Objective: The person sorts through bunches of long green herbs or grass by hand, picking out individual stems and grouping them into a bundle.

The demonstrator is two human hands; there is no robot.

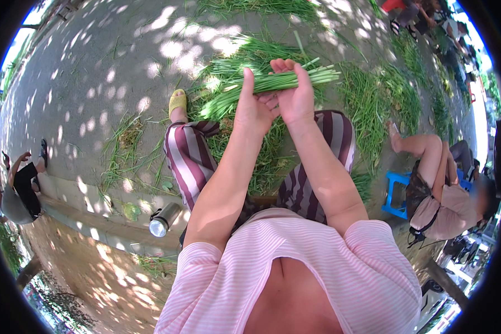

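A bunch of long green stalks (292, 80) lies across both my hands, pale ends to the right and green ends to the left. My left hand (254, 106) is under the bunch with its thumb raised beside the stalks. My right hand (295, 94) is close against it, its thumb and fingers curled around the paler part of the bunch. Beneath and beyond the hands, a heap of similar green stalks (259, 52) lies on the pavement. More loose greens (267, 167) lie between my knees.
Piles of greens (369, 104) lie to the right, near a seated person (446, 200) on a blue plastic stool (396, 194). A metal flask (165, 219) lies at the lower left beside a low kerb (96, 221). Another person (21, 192) sits far left.
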